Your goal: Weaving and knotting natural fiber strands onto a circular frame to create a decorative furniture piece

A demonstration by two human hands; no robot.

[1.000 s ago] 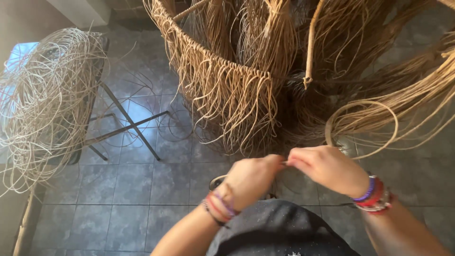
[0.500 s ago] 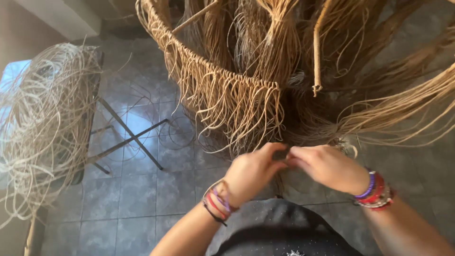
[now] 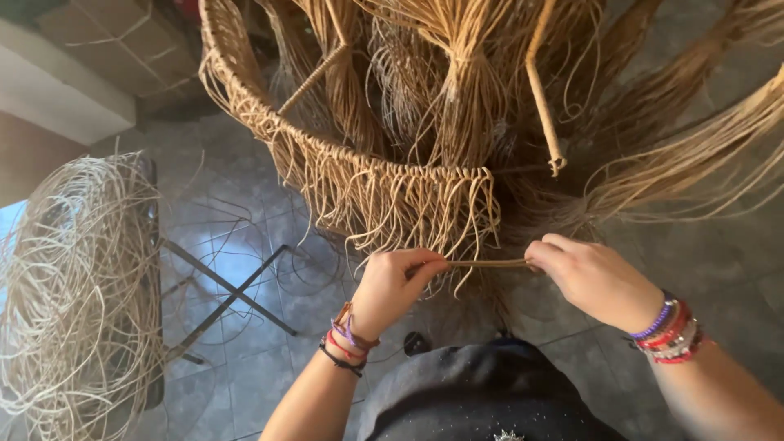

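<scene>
Below woven rim [image 3: 384, 175]: left hand [image 3: 392, 286], right hand [image 3: 592, 278] both pinch one rattan strand [image 3: 488, 263], fingers closed.
Risk: overtension snaps strand.

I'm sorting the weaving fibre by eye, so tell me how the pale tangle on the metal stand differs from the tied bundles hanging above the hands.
The pale tangle is cream-coloured, while the tied bundles are a darker golden brown. The tangle's strands loop loosely in all directions, whereas the bundles' strands run straight and are bound near the top. The tangle rests on a dark metal stand at the left, and the bundles hang inside the woven fringed rim. Both are thin, stringy plant fibre.
</scene>
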